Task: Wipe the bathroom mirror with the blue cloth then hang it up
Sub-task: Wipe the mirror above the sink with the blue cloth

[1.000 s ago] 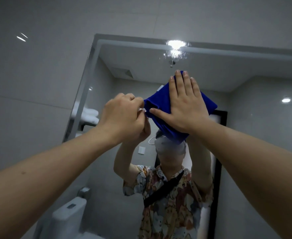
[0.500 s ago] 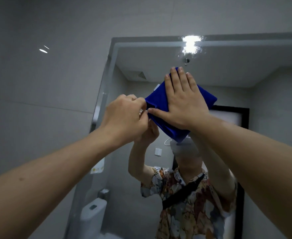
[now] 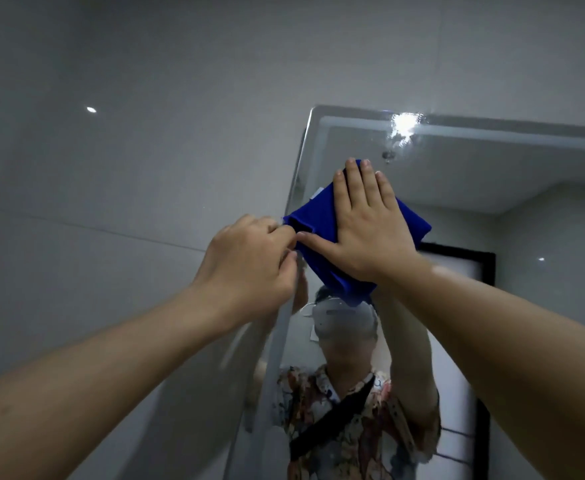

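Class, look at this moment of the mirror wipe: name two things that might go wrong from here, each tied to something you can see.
1. The right hand presses the cloth flat with open fingers, not gripping; only the left hand pinches its corner, so the cloth might slip and fall.
2. The cloth sits at the mirror left edge, high up; with both arms stretched overhead, the wipe may miss the top strip or run onto the wall.

No text, label, brand, number or sign can be read anywhere. A small white tag (image 3: pixel 314 193) peeks out from the blue cloth (image 3: pixel 315 223) just above and left of the right hand (image 3: pixel 363 223), but it is too small and blurred to show any writing.
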The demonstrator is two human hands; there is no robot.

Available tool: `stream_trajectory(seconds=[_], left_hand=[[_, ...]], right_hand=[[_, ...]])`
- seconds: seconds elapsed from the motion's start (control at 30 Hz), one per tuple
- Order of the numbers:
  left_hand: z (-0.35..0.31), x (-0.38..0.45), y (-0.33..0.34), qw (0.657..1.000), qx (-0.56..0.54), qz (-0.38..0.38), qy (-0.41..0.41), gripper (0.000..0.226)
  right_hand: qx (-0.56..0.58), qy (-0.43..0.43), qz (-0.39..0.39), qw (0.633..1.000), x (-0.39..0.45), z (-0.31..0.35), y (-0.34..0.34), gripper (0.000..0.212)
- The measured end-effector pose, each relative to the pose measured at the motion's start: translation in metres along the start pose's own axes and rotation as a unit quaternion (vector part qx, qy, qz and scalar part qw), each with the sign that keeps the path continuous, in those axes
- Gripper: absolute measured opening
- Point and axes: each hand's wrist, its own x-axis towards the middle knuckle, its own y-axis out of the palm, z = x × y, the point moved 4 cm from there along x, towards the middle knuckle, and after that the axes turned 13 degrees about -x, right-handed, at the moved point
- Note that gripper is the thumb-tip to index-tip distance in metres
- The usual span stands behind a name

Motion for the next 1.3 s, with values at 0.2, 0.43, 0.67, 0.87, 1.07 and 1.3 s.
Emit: stream_trajectory(seconds=[0.2,0.43,0.67,0.87,1.07,1.3], left_hand=[[0.039,0.005,-0.008,0.999,-0.035,0.001,0.012,0.027],[0.057,0.024,-0.015,0.997,-0.063,-0.025,0.042,0.026],[0.060,0.037,-0.018,0.988,-0.022,-0.009,0.151,0.024],[0.049,0.065,-0.026,0.991,-0.048,-0.014,0.123,0.016],[0.048,0.090,-0.022,0.975,-0.216,0.015,-0.042,0.013],[0.034,0.102,-0.016,0.969,-0.232,0.043,-0.075,0.012]], right_hand=[[-0.002,0.053,0.007,0.999,0.031,0.024,-0.006,0.114],[-0.008,0.088,0.007,0.996,0.063,0.031,-0.011,0.112],[0.007,0.108,0.003,0.994,0.096,0.022,-0.015,0.109],[0.020,0.140,-0.007,0.990,0.118,0.013,-0.018,0.106],[0.045,0.172,-0.009,0.984,0.128,0.002,-0.017,0.107],[0.054,0.185,-0.016,0.981,0.126,-0.008,-0.013,0.108]])
